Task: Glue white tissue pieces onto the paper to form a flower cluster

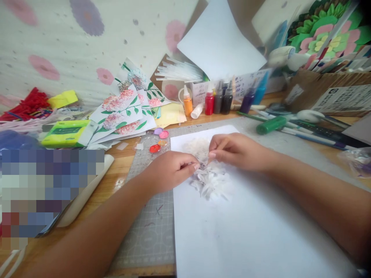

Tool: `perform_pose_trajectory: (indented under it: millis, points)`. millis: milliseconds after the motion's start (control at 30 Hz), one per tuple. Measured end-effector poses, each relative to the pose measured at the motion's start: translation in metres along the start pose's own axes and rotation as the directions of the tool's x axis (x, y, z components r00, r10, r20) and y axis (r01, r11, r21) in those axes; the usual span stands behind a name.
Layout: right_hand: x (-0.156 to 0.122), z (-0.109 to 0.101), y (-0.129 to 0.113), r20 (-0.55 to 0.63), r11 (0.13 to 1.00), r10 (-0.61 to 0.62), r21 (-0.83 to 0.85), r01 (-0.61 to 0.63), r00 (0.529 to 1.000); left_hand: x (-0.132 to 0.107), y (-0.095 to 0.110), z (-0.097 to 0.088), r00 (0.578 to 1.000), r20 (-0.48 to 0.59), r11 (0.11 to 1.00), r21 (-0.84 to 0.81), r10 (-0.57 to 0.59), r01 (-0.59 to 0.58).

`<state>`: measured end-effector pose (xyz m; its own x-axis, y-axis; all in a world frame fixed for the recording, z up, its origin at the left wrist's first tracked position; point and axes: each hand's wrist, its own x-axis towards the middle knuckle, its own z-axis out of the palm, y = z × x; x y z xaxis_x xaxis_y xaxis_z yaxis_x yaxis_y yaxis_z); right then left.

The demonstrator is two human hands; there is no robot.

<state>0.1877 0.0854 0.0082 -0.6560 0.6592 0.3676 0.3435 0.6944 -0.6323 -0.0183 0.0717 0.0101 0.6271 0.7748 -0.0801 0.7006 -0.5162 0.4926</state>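
A white paper sheet point(199, 239) lies on a grey cutting mat point(145, 216). On its upper part sits a ruffled cluster of thin white petal-like pieces point(214, 183), with a cream-tinted cluster point(195, 144) behind it. My left hand point(174, 170) comes in from the left, thumb and forefinger pinched together at the edge of the white pieces. Opposite it, my right hand point(232, 150) is closed in a pinch just above the same pieces. The fingertips of both hands nearly meet. Whatever small thing each pinch holds is too small to make out.
Small colour dishes point(155, 148) sit on the mat's upper left. Behind stand paint bottles point(209, 101). Flower pictures point(121, 112) and a yellow-green packet point(66, 133) are at left. A green marker point(271, 125), brushes and a cardboard box point(327, 92) are at right.
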Motion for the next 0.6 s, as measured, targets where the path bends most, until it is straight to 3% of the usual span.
perform_pose_trajectory:
  millis: [133, 400, 600]
  points:
    - [-0.0010, -0.0006, -0.0016, -0.021, 1.000, -0.012, 0.006, 0.012, 1.000, -0.0011, 0.0016, -0.0008, 1.000, 0.027, 0.999, -0.028, -0.015, 0.016]
    - [-0.0050, -0.0075, -0.0052, -0.259, 0.997, 0.025, 0.078, -0.005, 0.966, -0.0029, 0.0063, -0.0023, 0.998, 0.063, 0.999, 0.026, -0.021, 0.019]
    - [-0.0043, -0.0069, -0.0082, -0.164, 0.998, -0.030, 0.041, 0.038, 0.986, -0.0029, 0.0091, -0.0022, 0.996, 0.081, 0.995, 0.096, -0.029, 0.021]
